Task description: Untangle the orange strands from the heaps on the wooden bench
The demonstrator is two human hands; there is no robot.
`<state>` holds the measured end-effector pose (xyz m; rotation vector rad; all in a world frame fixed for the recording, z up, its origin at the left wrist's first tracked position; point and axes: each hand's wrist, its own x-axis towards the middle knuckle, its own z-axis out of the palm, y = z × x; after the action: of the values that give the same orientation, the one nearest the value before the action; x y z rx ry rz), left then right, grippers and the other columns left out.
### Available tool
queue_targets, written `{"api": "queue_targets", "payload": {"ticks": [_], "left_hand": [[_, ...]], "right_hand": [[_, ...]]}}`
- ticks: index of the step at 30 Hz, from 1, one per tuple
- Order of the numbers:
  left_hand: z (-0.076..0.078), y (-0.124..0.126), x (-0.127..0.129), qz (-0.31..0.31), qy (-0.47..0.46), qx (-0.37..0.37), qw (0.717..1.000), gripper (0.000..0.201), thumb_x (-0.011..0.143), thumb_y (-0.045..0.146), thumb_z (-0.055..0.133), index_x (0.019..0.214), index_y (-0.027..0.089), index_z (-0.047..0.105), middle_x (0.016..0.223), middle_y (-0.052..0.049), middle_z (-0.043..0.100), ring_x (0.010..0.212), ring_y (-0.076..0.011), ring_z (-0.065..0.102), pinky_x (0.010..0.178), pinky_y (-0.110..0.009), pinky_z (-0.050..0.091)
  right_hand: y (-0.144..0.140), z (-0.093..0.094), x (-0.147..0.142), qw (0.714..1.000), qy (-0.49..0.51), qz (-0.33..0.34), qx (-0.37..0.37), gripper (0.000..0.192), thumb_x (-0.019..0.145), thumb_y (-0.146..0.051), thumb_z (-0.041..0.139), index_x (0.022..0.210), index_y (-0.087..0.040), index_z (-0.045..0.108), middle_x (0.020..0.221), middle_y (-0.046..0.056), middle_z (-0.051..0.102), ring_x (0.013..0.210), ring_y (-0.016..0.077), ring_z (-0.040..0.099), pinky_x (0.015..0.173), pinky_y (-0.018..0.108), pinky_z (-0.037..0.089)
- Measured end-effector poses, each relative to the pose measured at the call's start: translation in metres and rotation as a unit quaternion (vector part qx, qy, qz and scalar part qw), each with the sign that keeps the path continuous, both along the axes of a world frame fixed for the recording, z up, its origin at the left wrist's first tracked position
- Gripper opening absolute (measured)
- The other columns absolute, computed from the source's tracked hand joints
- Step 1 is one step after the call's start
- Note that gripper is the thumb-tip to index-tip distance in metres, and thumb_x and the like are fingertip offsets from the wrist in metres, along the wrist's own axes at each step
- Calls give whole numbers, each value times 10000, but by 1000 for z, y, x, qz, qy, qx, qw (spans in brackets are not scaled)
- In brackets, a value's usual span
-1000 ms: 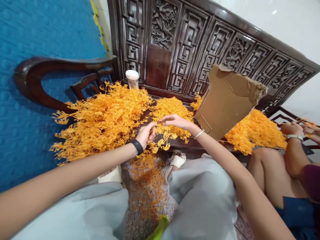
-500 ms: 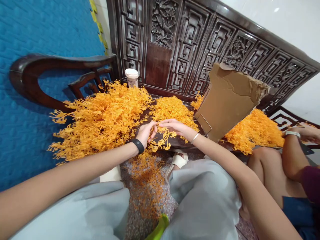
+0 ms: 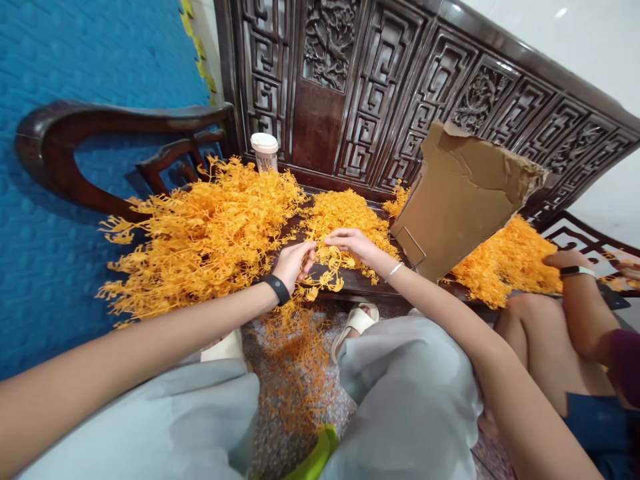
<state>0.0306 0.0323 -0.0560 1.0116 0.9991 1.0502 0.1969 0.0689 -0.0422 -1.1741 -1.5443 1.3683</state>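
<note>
A dark, glossy wooden tabletop [image 3: 355, 284] runs across the scene, backed on its far side by a tall carved panel [image 3: 317, 130] with lattice openings and a floral relief. A curved wooden armrest [image 3: 60, 157] closes its left end. Beyond the armrest spreads a textured blue mat [image 3: 90, 60] with a notched yellow edge [image 3: 197, 50]; a pale, plain wall [image 3: 565, 33] rises at the far right.

Orange plant-like sprigs cover much of the wood: a large, loose left pile [image 3: 210, 240], a smaller middle pile [image 3: 345, 208], and a right pile [image 3: 510, 263] beside an upright piece of brown cardboard [image 3: 460, 193] with a torn top edge. A white-lidded container [image 3: 267, 152] stands behind the left pile, near the panel.

In front of the middle pile, the left hand [image 3: 295, 265] has its fingers together on an orange sprig [image 3: 327, 275], which hangs over the near edge. The right hand [image 3: 356, 244] reaches in just beside it; whether its fingers grip anything I cannot tell.

Below, orange scraps [image 3: 300, 363] litter the speckled floor [image 3: 265, 420] between grey trouser legs [image 3: 410, 387], with a bright green object [image 3: 320, 453] nearest. At the right, another person's hand [image 3: 570, 259] is at the right pile's edge.
</note>
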Motion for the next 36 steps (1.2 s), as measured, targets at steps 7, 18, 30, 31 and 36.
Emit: {"api": "queue_targets", "payload": {"ticks": [7,18,30,31,36], "left_hand": [[-1,-3,10,8,6,-24,1000,290,744,308,530,518,161,423,328,70,340,286,-24,242,310,-150,139],[12,2,32,20,-70,-78,994,281,793,237,471,538,165,378,331,91,281,276,-11,186,324,-167,84],[26,-48,45,-103,-88,-82,987,293,790,306,461,535,168,419,327,78,311,254,-25,223,323,-183,119],[24,-45,43,-89,-80,-90,989,290,789,310,460,539,167,424,329,76,320,255,-27,232,322,-181,121],[22,-20,27,-12,-73,-60,996,254,784,304,466,571,167,445,336,72,361,265,-39,279,321,-172,161]], "right_hand": [[9,1,2,965,-206,-93,131,126,580,-186,651,533,-139,544,548,-30,547,557,79,477,605,228,377],[22,5,-10,873,-406,-163,215,141,695,-222,559,572,-162,522,622,24,564,595,120,488,600,250,371],[61,-6,99,801,-456,-366,128,119,702,-192,575,819,-186,594,780,54,629,789,185,579,749,308,413],[63,-5,100,806,-453,-352,144,164,703,-194,575,866,-186,594,781,46,630,788,178,578,758,307,413],[76,10,79,863,-331,-339,177,207,687,-145,562,892,-135,591,790,46,626,722,140,577,696,260,433]]}}
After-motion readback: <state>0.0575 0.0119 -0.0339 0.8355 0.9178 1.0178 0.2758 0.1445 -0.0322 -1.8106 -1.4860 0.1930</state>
